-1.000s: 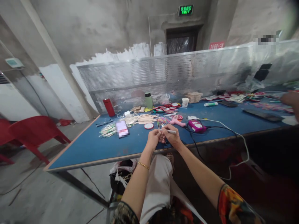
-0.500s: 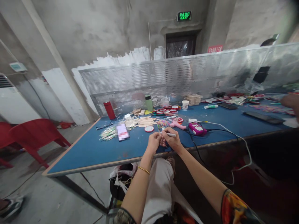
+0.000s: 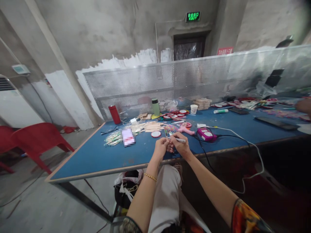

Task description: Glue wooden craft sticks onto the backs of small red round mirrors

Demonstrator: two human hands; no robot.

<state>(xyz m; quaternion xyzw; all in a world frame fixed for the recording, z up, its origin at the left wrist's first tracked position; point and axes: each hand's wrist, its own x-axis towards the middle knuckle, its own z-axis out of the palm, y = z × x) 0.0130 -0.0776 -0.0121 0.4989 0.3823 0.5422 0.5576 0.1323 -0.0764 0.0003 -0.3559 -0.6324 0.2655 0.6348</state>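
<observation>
Both my hands meet over the near edge of the blue table (image 3: pixel 102 155). My right hand (image 3: pixel 180 145) is closed around a thin white pen-like stick (image 3: pixel 181 140) that points right. My left hand (image 3: pixel 161 148) is closed in a pinch right beside it, fingertips touching the right hand's; what it pinches is too small to make out. Just beyond my hands lie a pink glue gun (image 3: pixel 185 130), a round red-rimmed disc (image 3: pixel 155 134) and a pile of flat wooden sticks (image 3: pixel 150 126).
A magenta device (image 3: pixel 206 133) with black and white cables lies right of my hands. A red flask (image 3: pixel 114 114), green bottle (image 3: pixel 155 107) and white cup (image 3: pixel 193 109) stand by the perforated metal screen (image 3: pixel 170 81). Red chairs (image 3: pixel 36 139) are at left. Another person's hand (image 3: pixel 303 105) shows at far right.
My hands have stayed pinched together over the table edge. The camera has tilted slightly, so the whole scene sits a little lower in view.
</observation>
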